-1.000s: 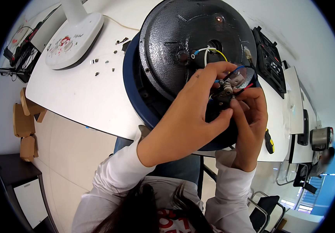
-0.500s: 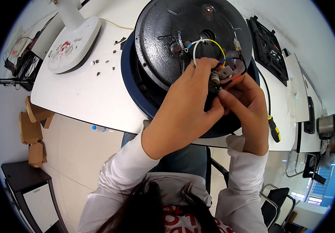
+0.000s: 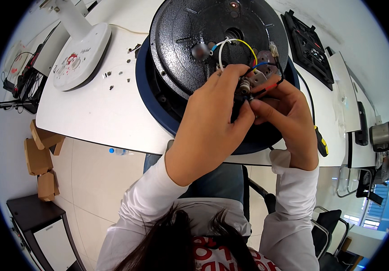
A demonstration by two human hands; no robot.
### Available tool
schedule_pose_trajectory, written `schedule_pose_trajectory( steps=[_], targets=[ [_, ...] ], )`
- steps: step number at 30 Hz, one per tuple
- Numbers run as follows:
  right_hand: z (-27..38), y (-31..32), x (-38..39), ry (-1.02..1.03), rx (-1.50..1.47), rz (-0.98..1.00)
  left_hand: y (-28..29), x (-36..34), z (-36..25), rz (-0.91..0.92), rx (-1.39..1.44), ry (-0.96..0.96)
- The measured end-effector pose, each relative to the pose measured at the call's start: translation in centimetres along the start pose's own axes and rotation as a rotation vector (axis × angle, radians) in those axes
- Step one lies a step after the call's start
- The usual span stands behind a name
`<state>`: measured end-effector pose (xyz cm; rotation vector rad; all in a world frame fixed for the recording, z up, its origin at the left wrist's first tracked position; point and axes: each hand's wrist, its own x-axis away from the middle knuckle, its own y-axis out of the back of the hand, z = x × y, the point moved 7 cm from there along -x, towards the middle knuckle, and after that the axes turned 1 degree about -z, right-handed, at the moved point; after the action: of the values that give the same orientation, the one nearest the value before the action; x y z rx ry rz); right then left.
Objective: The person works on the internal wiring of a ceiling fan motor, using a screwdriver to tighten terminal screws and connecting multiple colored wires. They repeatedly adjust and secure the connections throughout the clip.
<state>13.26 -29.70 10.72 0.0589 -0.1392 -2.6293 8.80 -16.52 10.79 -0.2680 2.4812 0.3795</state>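
A glossy black round metal plate [image 3: 183, 56] with holes lies over the blue-rimmed round shell [image 3: 143, 88] of an appliance. At its near right side is a small metal fitting [image 3: 245, 85] with a ribbed, spring-like piece and a flat tab. My left hand [image 3: 208, 124] is closed round it from the left, thumb and fingers bent about it. From the right, my right hand [image 3: 291, 110] pinches at the fitting's lower end; what lies between the fingertips is mostly hidden. A white wire [image 3: 220, 56], a yellow wire [image 3: 248, 46] and a blue wire [image 3: 260, 66] loop just beyond my fingers.
Loose screws and small metal pieces [image 3: 107, 73] lie on the white table [image 3: 95, 113] at left, near a white appliance base [image 3: 79, 56]. A black tool case [image 3: 309, 49] and a yellow-black screwdriver [image 3: 321, 142] are at right. Cardboard boxes [image 3: 39, 156] stand on the floor.
The view has shifted slightly. My right fingertips sit a little differently at the fitting's lower end; both hands stay at the same part.
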Motion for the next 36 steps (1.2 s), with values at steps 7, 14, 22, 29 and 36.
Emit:
schedule_pose_trajectory(
  steps=[7, 14, 22, 29, 36],
  targets=[
    [-0.2, 0.1, 0.6, 0.07, 0.062, -0.087, 0.0, 0.1, -0.3, -0.019, -0.007, -0.019],
    [0.1, -0.3, 1.3, 0.197, 0.172, -0.202, -0.2, 0.0, -0.6, -0.036, -0.095, -0.08],
    [0.3, -0.6, 1.3, 0.213, 0.161, -0.24, -0.5, 0.1, -0.7, 0.017, -0.16, -0.05],
    [0.1, -0.5, 1.0, 0.145, 0.08, -0.156, -0.8, 0.3, -1.1, 0.042, -0.244, -0.072],
    [0.4, -0.6, 1.4, 0.168, 0.185, -0.18, -0.6, 0.2, -0.9, 0.047, -0.204, -0.026]
  ],
)
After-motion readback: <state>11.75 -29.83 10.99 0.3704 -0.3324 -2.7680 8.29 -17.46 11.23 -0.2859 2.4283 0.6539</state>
